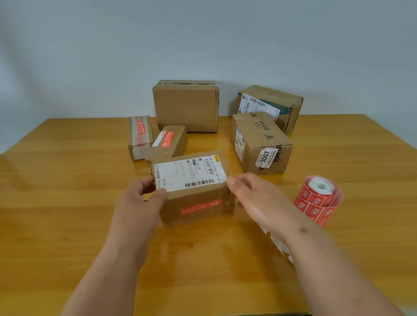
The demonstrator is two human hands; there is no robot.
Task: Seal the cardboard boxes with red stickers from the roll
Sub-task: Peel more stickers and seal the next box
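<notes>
Box-handling is the step in hand: the left hand [140, 201] grips the near cardboard box [193, 189] at its left end, thumb on the white shipping label [188, 172], while the right hand [252, 199] sits blurred at the right end — whether it grasps I cannot tell. A red sticker [201, 206] already shows on the front face. The sticker roll [318, 198] stands just right of that hand on the table [56, 221]. Next, probably — set this box aside and peel a fresh sticker.
</notes>
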